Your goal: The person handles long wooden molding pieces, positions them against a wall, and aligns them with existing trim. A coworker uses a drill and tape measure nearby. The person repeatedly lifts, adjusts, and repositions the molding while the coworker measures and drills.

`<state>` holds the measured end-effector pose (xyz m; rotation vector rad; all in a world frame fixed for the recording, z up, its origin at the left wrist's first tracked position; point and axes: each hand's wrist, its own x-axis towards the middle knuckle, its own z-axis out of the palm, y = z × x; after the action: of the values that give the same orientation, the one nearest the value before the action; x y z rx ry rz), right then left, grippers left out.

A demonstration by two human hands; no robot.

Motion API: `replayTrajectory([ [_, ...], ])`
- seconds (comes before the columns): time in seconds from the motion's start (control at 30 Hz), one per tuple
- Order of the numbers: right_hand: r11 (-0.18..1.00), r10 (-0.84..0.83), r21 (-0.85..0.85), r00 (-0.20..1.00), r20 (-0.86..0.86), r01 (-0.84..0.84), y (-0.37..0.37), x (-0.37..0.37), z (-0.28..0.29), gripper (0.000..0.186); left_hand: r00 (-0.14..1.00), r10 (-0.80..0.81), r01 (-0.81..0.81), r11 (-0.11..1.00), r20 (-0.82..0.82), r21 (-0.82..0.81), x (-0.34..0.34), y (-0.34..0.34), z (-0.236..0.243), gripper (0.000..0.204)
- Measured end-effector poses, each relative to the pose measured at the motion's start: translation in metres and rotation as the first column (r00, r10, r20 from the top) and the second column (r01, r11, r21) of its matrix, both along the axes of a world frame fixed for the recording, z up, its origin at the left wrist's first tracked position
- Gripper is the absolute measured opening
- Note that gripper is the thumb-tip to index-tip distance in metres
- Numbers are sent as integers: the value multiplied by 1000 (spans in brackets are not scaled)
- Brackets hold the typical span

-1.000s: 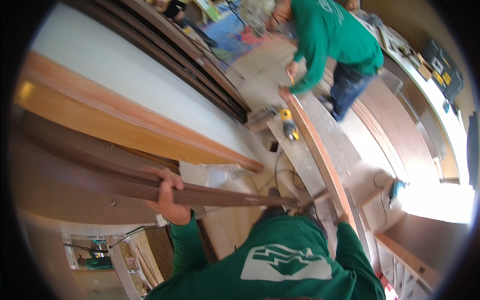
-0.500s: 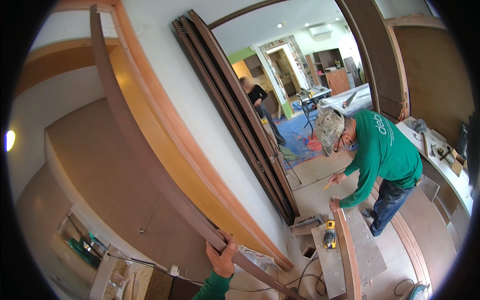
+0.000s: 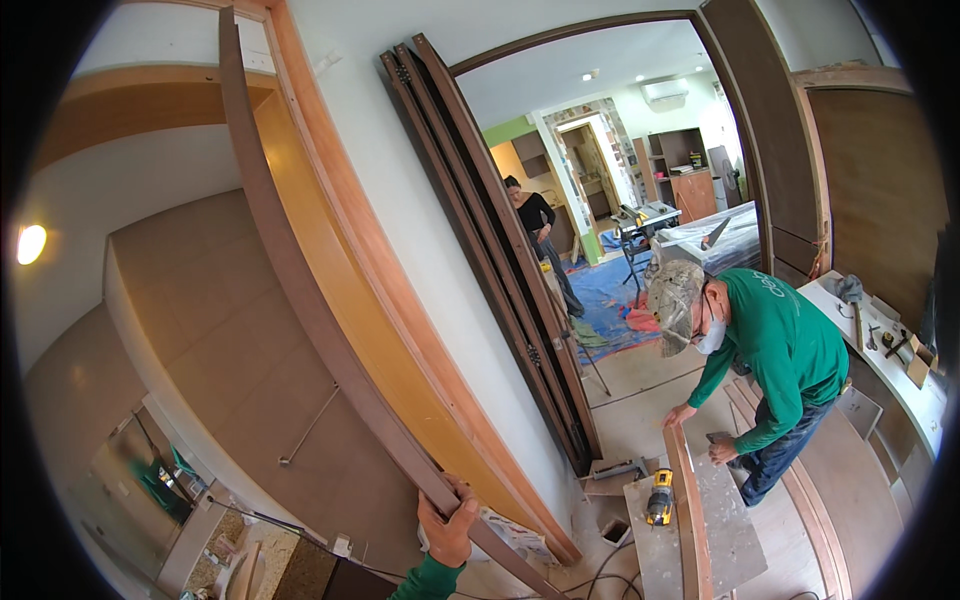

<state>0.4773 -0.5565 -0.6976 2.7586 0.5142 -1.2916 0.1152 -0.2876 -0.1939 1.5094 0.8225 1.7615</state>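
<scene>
My left hand (image 3: 448, 527), in a green sleeve, is closed round a long dark brown wooden strip (image 3: 330, 350). This strip slants from the top of the doorway down past my hand to the lower edge. It stands in front of a yellowish door jamb (image 3: 370, 390) with a lighter bare-wood casing (image 3: 400, 330). My right hand is out of view. At the right, a co-worker in a green shirt (image 3: 785, 335) bends over a narrow wooden board (image 3: 688, 520). One of the co-worker's hands rests on its far end; the other is beside it with a small dark thing I cannot make out.
A yellow-and-black power drill (image 3: 659, 498) lies on a grey work board (image 3: 735, 545). Dark folded door panels (image 3: 490, 250) lean on the white wall. Cables (image 3: 600, 575) run over the floor. Tools lie on a white counter (image 3: 880, 345). Another person (image 3: 540, 225) stands in the far room.
My view has shifted slightly, with my grip on the strip kept. The co-worker's hands have moved apart at the board's end, and the pencil held before no longer shows.
</scene>
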Motion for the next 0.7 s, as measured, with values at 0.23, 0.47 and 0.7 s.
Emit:
replayTrajectory([
  [0.23,999,-34,41,999,19,33,-1,-12,7,76,999,23,-23,1000,-33,13,-4,2,3,45],
  [0.47,976,-178,130,984,-2,177,-77,-74,-28,70,989,-19,29,997,-149,66,-9,3,-3,31],
  [0.7,974,-228,35,959,168,226,-55,-71,-38,57,996,-79,80,997,-37,19,3,1,5,48],
])
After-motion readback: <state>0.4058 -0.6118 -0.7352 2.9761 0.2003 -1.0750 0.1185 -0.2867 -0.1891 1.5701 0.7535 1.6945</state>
